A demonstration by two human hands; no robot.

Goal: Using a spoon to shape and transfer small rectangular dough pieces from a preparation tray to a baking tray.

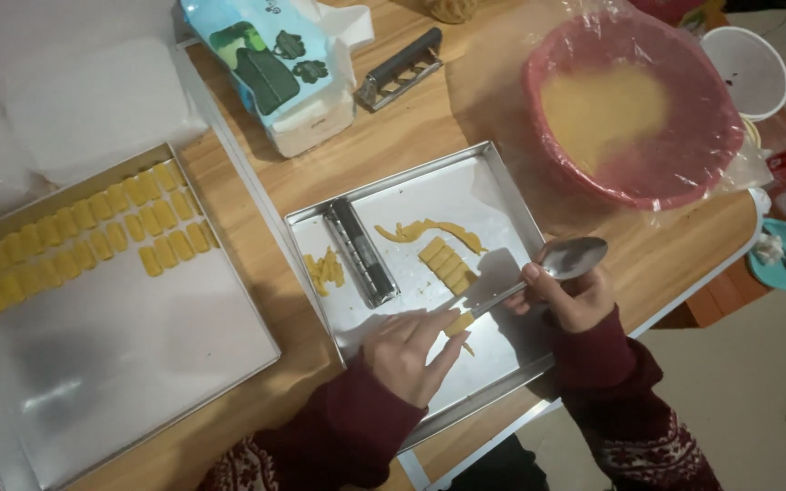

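Right hand (578,295) has a closed grip on a metal spoon (557,265), bowl pointing far-right, handle end angled down-left onto a small yellow dough piece (459,322). Left hand (408,350) lies flat on the small metal tray (493,186), fingers extended and touching that same dough piece; grip released, nothing held.

The dough piece sits near the tray's near-right part. Just beyond it: a short row of cut dough pieces (448,261), then a ragged dough strip (429,232). A ribbed metal press tool (362,252) lies left of centre on the tray, with dough scraps (325,270) beside it on its left.

Left on the wooden surface (448,109): a larger tray (138,364) with rows of shaped dough pieces (84,236) along its far edge. Far right: a pink bowl (634,105) under plastic film, contents look like yellow dough, hard to confirm through the film. Far centre: a light blue packet (270,59) and a metal scraper (400,68).
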